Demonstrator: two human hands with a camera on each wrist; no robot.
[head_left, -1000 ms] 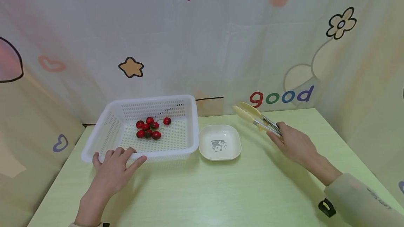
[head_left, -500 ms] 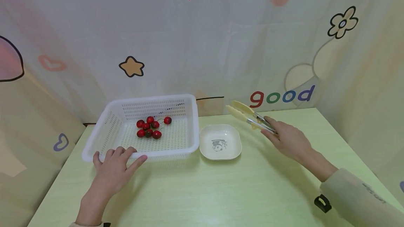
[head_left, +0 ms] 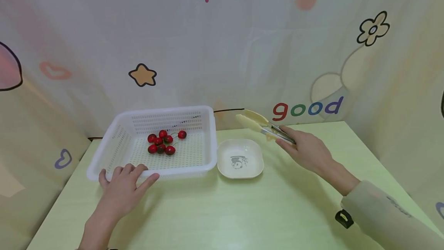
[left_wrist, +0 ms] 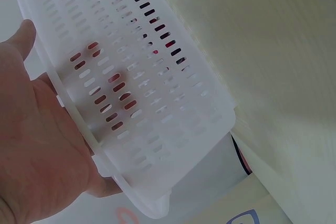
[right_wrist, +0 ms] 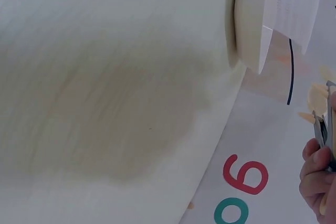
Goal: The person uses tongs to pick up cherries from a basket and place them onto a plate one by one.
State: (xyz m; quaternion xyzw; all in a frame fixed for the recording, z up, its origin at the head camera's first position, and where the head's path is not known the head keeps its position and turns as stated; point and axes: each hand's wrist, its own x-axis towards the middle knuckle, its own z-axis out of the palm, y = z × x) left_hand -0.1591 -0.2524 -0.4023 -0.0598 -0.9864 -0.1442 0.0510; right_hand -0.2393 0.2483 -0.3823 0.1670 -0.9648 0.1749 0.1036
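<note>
The left hand (head_left: pixel 119 192) curls its fingers over the near rim of the basket (head_left: pixel 187 171). Beside it sits a dish (head_left: pixel 251 168). Beyond, the right hand (head_left: pixel 306 150) grips tongs (head_left: pixel 256 125), tips apart. Cherries (head_left: pixel 158 141) lie inside the basket; behind hangs a curtain (head_left: pixel 208 49).

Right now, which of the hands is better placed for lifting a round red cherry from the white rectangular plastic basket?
Probably the right hand: it holds the silver metal tongs, their yellow tips apart and towards the basket. The left hand holds the basket's near rim.
</note>
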